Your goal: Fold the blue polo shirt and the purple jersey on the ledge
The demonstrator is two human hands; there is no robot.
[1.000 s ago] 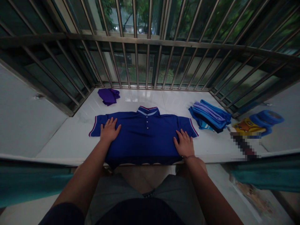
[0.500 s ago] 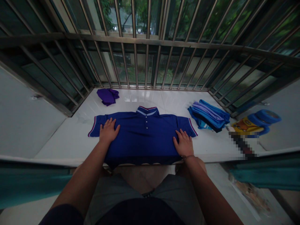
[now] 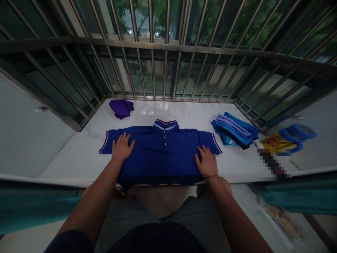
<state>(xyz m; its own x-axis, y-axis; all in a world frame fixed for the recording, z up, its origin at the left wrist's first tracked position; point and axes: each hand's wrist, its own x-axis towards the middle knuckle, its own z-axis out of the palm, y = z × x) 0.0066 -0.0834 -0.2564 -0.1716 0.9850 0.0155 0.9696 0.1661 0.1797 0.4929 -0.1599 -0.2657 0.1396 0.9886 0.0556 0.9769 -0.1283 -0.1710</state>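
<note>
A dark blue polo shirt [image 3: 162, 154] lies spread on the white window ledge [image 3: 79, 158], buttons up, with its collar toward the window. Red and white stripes edge its collar and sleeves, and its lower end hangs over the front of the ledge. My left hand [image 3: 122, 146] rests flat on the shirt near the left sleeve, fingers spread. On the other side, my right hand [image 3: 206, 161] lies flat near the right sleeve, its fingers apart. Neither hand grasps the cloth.
Folded blue and lilac clothes [image 3: 234, 130] are stacked at the right. A crumpled purple cloth [image 3: 121, 108] lies at the back left. A blue and yellow bottle [image 3: 286, 138] lies by the right wall. Metal bars [image 3: 164, 73] close off the window behind.
</note>
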